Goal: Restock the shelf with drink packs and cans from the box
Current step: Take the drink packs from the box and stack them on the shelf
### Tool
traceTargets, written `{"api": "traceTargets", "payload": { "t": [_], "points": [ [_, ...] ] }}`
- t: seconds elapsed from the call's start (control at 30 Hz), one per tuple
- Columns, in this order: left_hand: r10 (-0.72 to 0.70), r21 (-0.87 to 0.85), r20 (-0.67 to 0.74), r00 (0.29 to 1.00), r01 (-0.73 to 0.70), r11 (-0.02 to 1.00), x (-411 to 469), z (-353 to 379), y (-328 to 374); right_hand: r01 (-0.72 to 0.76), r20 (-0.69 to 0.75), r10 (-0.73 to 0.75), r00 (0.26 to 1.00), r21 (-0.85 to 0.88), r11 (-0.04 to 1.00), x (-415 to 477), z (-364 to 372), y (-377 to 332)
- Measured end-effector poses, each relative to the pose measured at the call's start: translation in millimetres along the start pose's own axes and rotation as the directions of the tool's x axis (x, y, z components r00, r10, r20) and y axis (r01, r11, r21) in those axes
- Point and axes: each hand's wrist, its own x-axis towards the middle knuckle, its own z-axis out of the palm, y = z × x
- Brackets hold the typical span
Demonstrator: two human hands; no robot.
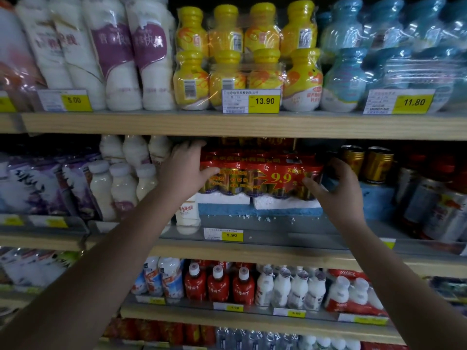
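can pack (262, 176), red wrap marked 9.9, sits on the middle shelf (252, 253), resting on white foam blocks (222, 198) over a blue foam slab (252, 210). my left hand (184, 168) grips its left end, thumb on the front and fingers reaching round the back. my right hand (338, 185) holds the right end, thumb on the front face and fingers curled round the side. white bottles (121, 183) stand just left of the pack and gold cans (366, 162) just right. a 9.90 price tag (223, 234) hangs below it.
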Motion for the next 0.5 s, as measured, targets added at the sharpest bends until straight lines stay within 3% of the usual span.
{"api": "traceTargets", "payload": {
  "t": [0.23, 0.37, 0.5],
  "points": [
    [0.249, -0.072, -0.147, 0.957, -0.261, 0.963, -93.8, -18.5, 4.4, 0.179, 0.004, -0.18, 0.984, -0.139, 0.974, -87.4, -10.3, -25.5],
    [0.246, -0.239, -0.118, 0.962, -0.268, 0.933, -158.7, -13.2, -17.6, 0.151, 0.067, -0.142, 0.988, -0.141, 0.979, -163.6, -1.2, -40.6],
    [0.205, -0.354, 0.019, 0.979, -0.185, 0.917, -216.2, 11.7, -57.3, 0.075, 0.128, -0.063, 0.99, -0.086, 0.994, -237.4, 21.4, -39.8]
  ]
}}
